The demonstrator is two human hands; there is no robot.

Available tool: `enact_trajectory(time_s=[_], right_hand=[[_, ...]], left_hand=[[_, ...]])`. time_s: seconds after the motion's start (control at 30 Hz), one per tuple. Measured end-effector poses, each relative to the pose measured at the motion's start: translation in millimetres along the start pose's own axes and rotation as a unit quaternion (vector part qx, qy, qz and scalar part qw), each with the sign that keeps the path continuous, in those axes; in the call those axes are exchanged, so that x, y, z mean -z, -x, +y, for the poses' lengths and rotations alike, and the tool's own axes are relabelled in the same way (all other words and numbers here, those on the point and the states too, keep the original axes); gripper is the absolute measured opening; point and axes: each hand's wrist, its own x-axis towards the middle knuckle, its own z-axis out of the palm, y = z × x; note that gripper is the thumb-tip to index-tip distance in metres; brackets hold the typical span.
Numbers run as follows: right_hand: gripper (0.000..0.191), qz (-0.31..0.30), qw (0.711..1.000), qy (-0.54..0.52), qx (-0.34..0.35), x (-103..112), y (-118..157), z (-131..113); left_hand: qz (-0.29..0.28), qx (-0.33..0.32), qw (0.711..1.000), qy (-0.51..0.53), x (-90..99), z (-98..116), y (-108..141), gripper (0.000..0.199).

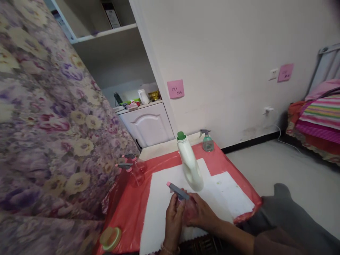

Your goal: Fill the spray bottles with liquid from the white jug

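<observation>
we see a pink spray bottle (190,209) held above the near part of the white sheet (158,202) on the red-covered bench (127,216), just in front of the tall pale bottle (189,163). our left hand (174,216) is closed around the neck, its thumb and fingers just under the grey spray head (178,191), while our right hand (204,214) wraps the see-through body from the other side. we judge it light, as small plastic bottles go, though we cannot tell how much liquid is inside, since our fingers cover most of it. the wall is probably thin and a little springy, so a hard squeeze would likely dent it rather than crack it; the smooth surface could turn slick if wet. the head looks stiffer than the body, and its slim nozzle and trigger seem the parts most easily knocked or bent. for a sure hold, we would take the widest part of the body in the right palm with even, gentle pressure, and pinch the collar below the head with the left fingertips, clear of the trigger, so that neither hand has to press hard.
</observation>
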Motion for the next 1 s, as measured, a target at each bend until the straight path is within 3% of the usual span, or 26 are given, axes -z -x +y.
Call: enact_trajectory(time_s=[0.17, 0.37, 0.43, 0.57, 0.63, 0.73, 0.87, 0.93, 1.0], right_hand=[[0.09, -0.033, 0.998, -0.059, 0.017, 5.0, 0.7, -10.8], [0.097, -0.155, 0.978, -0.14, -0.002, 21.8, -5.6, -22.1], [0.094, -0.128, 0.985, -0.115, -0.008, 19.7, -4.5, -16.5], [0.091, 0.009, 1.0, -0.003, -0.017, 5.8, 3.8, 0.1], [0.092, 0.032, 0.999, 0.026, -0.021, 3.5, 6.8, 2.0], [0.094, -0.019, 1.0, 0.002, -0.024, 13.6, 4.9, -8.2], [0.092, -0.133, 0.988, -0.083, 0.006, 31.8, -3.2, -25.2], [0.09, -0.13, 0.987, -0.09, 0.016, 31.5, -3.7, -25.1], [0.093, -0.07, 0.997, -0.042, 0.006, 25.1, -0.9, -19.2]], left_hand=[[0.005, -0.002, 1.0, -0.009, 3.4, 17.1, 2.5, 0.04], [-0.022, 0.026, 0.998, 0.044, 0.6, 25.5, 2.5, 0.042], [-0.009, 0.021, 0.998, 0.055, -4.3, 22.5, 2.9, 0.041], [0.079, 0.021, 0.994, 0.069, -16.5, 15.3, 5.1, 0.043], [0.107, 0.021, 0.992, 0.066, -19.1, 14.0, 5.6, 0.043], [0.095, 0.018, 0.994, 0.058, -15.7, 17.2, 4.5, 0.041], [0.026, 0.028, 0.996, 0.076, -11.0, 25.7, 2.6, 0.04], [0.027, 0.023, 0.997, 0.075, -14.5, 27.2, 3.5, 0.039], [0.066, 0.012, 0.995, 0.07, -20.7, 26.3, 5.5, 0.038]])
